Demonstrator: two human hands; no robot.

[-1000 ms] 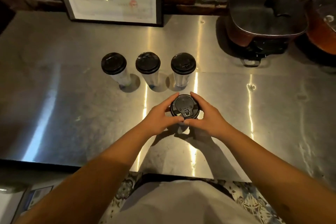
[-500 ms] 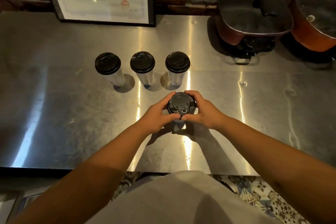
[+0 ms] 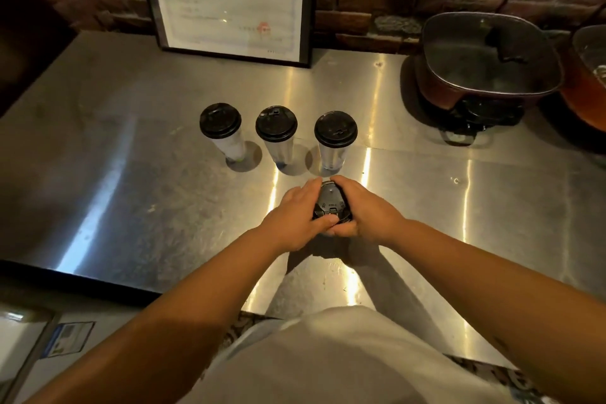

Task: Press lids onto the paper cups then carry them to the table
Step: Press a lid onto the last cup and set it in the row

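Three white paper cups with black lids stand in a row on the steel counter (image 3: 131, 193): the left cup (image 3: 223, 131), the middle cup (image 3: 277, 133) and the right cup (image 3: 335, 138). Just in front of the right cup, a fourth cup is almost hidden under its black lid (image 3: 331, 200). My left hand (image 3: 295, 210) and my right hand (image 3: 364, 210) wrap around this lid from both sides, thumbs on its near rim, fingers meeting at its far rim.
A framed certificate (image 3: 229, 0) leans on the brick wall at the back. A dark square pot with a glass lid (image 3: 485, 59) sits at the back right, with a second pot (image 3: 590, 75) at the right edge. The counter's front edge runs below my forearms.
Both hands have closed in tighter over the lid, covering more of its rim. The view has tilted, showing more of the wall. The three cups behind have not moved.
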